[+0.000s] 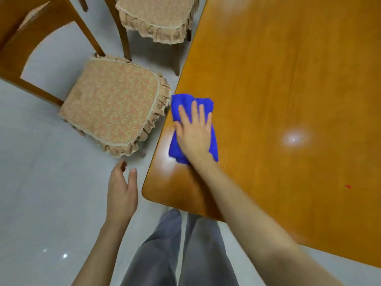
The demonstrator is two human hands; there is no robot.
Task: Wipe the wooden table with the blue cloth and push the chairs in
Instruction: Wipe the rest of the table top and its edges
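Fingers (194, 110) of the right hand (193, 135) are lying straight and slightly spread, pressing flat on the blue cloth (174, 146) and not curling round it. The wooden desk (288, 89) is filling the right side of the view, running off the top and right edges, with only its rounded near-left corner showing whole. The pale tiled floor (41, 182) is taking up the left. A near chair (111, 108) with a frilled, patterned seat cover is standing just beside the desk's left edge, not tucked under it, its backrest cut off by the frame; a far chair (156, 15) beyond it is showing mostly its seat. Grey trousers (165, 254) are showing below. The cloth is sitting on the desk against that left edge, folded into an oblong whose long axis is running away from the person, roughly along the edge – its middle is hidden under the palm. The left hand (122, 193) is hovering over the floor beside the desk corner, fingers relaxed and holding nothing. A small red speck (348, 186) – too small to identify – is lying on the desk to the right.
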